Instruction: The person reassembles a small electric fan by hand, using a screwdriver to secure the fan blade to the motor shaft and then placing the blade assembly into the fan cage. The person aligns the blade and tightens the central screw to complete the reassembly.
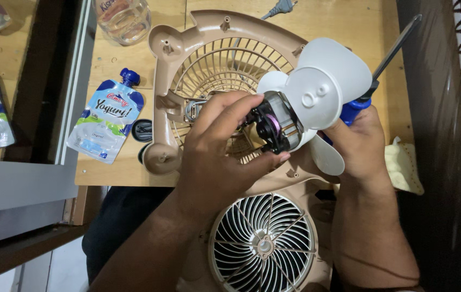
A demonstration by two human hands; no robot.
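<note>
My left hand [219, 146] grips a small black fan motor [276, 125] with copper windings, held above the table. A white three-bladed fan blade [322, 89] sits on the motor's shaft, facing me. My right hand [363, 143] supports the blade and motor from the right and also holds a screwdriver [384, 62] with a blue handle, its dark shaft pointing up and to the right. Under both hands lies a beige fan housing half [187, 59] with a round grille.
A second beige fan grille [265, 246] rests near my lap. A white and blue pouch with a cap [106, 119] lies on the wooden table at left, a clear bottle [124, 19] stands behind it, and a yellowish cloth [403, 165] lies at right.
</note>
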